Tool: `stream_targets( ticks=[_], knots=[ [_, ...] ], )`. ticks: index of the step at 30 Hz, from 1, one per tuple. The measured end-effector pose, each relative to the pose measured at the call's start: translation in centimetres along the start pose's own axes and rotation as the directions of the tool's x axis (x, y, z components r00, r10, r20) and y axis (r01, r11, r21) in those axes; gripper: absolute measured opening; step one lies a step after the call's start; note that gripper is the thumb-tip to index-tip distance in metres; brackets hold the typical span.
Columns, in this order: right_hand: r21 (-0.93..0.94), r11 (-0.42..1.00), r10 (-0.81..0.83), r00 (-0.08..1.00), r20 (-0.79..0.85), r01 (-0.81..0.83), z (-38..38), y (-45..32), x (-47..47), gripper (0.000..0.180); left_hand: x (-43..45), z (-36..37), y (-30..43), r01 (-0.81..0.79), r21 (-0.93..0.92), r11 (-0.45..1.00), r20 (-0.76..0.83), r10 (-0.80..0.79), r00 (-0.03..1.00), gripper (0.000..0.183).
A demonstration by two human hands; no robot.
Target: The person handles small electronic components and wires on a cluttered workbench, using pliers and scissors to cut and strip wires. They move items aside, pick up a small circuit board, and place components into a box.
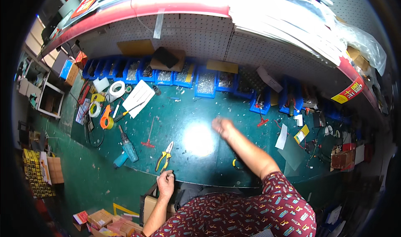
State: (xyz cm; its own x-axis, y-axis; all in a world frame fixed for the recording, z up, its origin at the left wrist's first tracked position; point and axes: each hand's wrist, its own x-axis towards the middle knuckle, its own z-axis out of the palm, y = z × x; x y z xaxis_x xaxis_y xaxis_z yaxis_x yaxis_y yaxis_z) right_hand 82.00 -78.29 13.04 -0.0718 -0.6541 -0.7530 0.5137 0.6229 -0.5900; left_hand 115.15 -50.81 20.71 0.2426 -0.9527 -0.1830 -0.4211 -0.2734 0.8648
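Over the middle of the green workbench is my right hand, slightly blurred; whether its fingers hold something I cannot tell. My left hand rests at the bench's front edge with its fingers curled, just below the handles of combination pliers with yellow and black grips. What is inside its fingers is hidden. A teal cordless drill lies left of the pliers, and a red T-handle hex key lies between them and further back. Several small dark pieces are scattered right of the pliers.
Blue parts bins of screws line the back. At left are an orange tape dispenser, white tape rolls and a paper sheet. A second red T-handle tool and papers lie at right. A shelf overhangs the bins.
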Motion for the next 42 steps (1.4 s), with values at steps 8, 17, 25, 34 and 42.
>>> stream_targets(
  ticks=[8,17,25,34,42],
  knots=[
    [-0.587,0.537,-0.568,0.774,0.280,0.606,3.7,-7.3,-2.9,0.031,3.7,-1.3,0.4,0.056,0.544,0.837,-0.076,-0.018,0.997,0.075],
    [-0.732,-0.275,-0.298,0.669,0.681,0.623,0.9,11.2,-15.9,0.081,4.6,1.5,-1.2,0.158,0.605,0.781,-0.081,-0.137,0.987,0.064],
    [-0.763,-0.272,-0.438,0.630,0.641,0.586,1.7,11.0,-13.8,0.066,13.6,-5.7,-2.1,-0.086,0.592,0.801,0.016,0.094,0.995,0.044],
    [-0.963,-0.183,-0.593,0.759,0.270,0.199,0.5,10.7,-14.3,0.074,35.3,-18.2,-6.0,0.043,0.765,0.643,-0.092,0.042,0.995,0.077],
    [-0.959,-0.149,-0.731,0.625,0.272,0.243,6.0,14.7,-15.8,0.065,39.2,-19.5,-6.6,-0.075,0.754,0.653,0.077,0.025,0.997,0.052]
  ],
)
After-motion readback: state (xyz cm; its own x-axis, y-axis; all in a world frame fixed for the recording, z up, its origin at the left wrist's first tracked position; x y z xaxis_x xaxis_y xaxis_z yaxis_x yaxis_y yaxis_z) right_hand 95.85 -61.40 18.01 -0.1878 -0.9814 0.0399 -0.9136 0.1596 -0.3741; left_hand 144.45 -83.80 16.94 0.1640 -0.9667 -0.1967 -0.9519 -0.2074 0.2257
